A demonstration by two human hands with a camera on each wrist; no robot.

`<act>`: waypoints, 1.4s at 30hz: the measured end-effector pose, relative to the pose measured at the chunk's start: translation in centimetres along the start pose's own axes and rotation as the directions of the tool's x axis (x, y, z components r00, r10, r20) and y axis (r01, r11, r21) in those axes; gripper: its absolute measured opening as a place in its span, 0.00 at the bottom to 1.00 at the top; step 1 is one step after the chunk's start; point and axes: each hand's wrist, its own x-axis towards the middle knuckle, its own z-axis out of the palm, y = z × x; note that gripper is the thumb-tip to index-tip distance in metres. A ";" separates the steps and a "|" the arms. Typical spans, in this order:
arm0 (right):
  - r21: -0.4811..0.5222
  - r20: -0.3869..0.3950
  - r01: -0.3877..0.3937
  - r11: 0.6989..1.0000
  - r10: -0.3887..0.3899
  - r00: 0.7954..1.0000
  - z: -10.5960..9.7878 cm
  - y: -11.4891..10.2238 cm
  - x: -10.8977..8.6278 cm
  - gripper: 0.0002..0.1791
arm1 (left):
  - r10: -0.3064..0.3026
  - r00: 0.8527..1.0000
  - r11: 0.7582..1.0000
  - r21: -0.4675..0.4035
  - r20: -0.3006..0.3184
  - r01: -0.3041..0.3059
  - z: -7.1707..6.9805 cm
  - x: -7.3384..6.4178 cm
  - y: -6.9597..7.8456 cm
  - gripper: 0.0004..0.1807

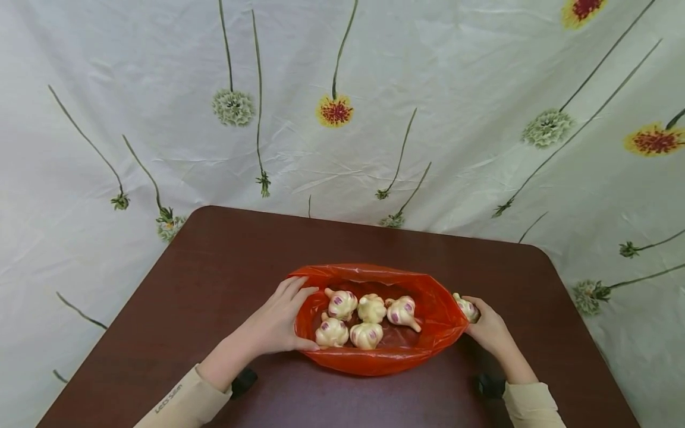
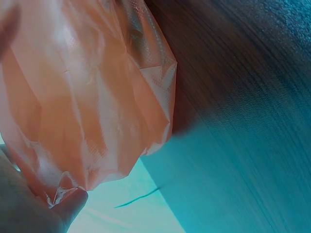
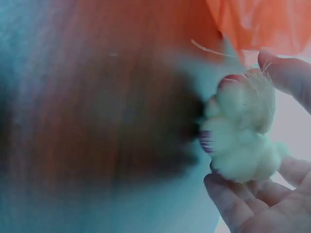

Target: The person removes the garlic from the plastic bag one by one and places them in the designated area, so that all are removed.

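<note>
A red plastic bag [image 1: 369, 362] stands with its mouth spread wide on the dark brown table. Inside it lie several garlic bulbs [image 1: 342, 304], cream with purple patches. At the bag's left end my left hand [image 1: 280, 318] grips the rim, thumb at the near side and fingers at the far side; the left wrist view shows the thumb [image 2: 70, 206] against the plastic. My right hand [image 1: 489, 330] holds another garlic bulb [image 3: 243, 126] between thumb and fingers, just outside the bag's right end. Its root threads show in the right wrist view.
The brown table [image 1: 257, 238] extends around the bag on all sides. Behind it hangs a white cloth [image 1: 289, 137] printed with flowers. Dark straps [image 1: 489, 386] sit at both wrists below the beige sleeves.
</note>
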 end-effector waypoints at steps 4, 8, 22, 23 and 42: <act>0.046 0.001 0.017 0.999 -0.017 1.000 -0.8 -0.4 -0.3 0.38 | 0.001 1.000 1.000 -0.002 0.003 -0.001 0.1 0.0 0.0 0.52; 0.090 -0.060 0.028 0.996 -0.023 0.998 -2.1 -1.3 -0.9 0.36 | 0.001 1.000 1.000 -0.004 0.005 -0.001 0.1 0.0 0.0 0.53; 0.344 -0.285 0.354 0.869 -0.262 0.922 -3.8 -7.3 -3.0 0.26 | -0.017 1.000 1.000 -0.011 0.013 0.017 0.1 0.0 0.0 0.52; 0.354 -0.275 0.374 0.857 -0.287 0.918 -3.6 -7.8 -3.0 0.26 | -0.017 1.000 1.000 -0.012 0.013 0.018 0.1 0.0 0.0 0.52; 0.307 0.047 0.249 0.918 -0.276 0.960 3.2 -10.0 -1.1 0.29 | -0.008 1.000 1.000 -0.010 0.004 0.008 0.1 0.0 -0.3 0.53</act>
